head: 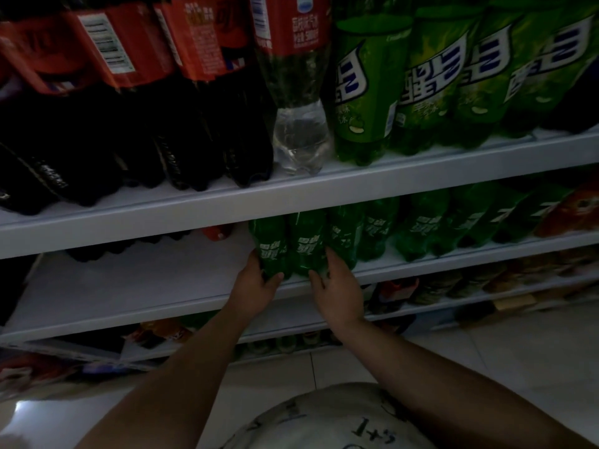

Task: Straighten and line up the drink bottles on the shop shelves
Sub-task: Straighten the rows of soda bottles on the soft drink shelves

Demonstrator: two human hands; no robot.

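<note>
Two hands are at work on the middle shelf [136, 280], both at the left end of the row of small green bottles [421, 225]. My left hand [256, 286] is curled round the base of the end bottle [270, 251], fingers on its left flank and thumb across the front. My right hand [338, 286] holds the second bottle [308, 247] low down, thumb in front and fingers reaching in between it and the next one along. I grip low because the upper shelf [291, 192] overhangs and hides the necks, and because a hold near the base lets me slide or turn a bottle without tipping it. Both bottles stand upright at the front lip, touching each other, labels roughly forward. To their left the shelf is bare, with some dark bottles [129, 247] set well back, so my judgement is that this pair marks the left limit of the green row and needs squaring to the edge. Light is poor, so I cannot tell whether the labels face exactly front. Above, a clear bottle [298, 137] stands between the cola and the large green bottles [366, 92]; it looks out of place, probably a later step.
</note>
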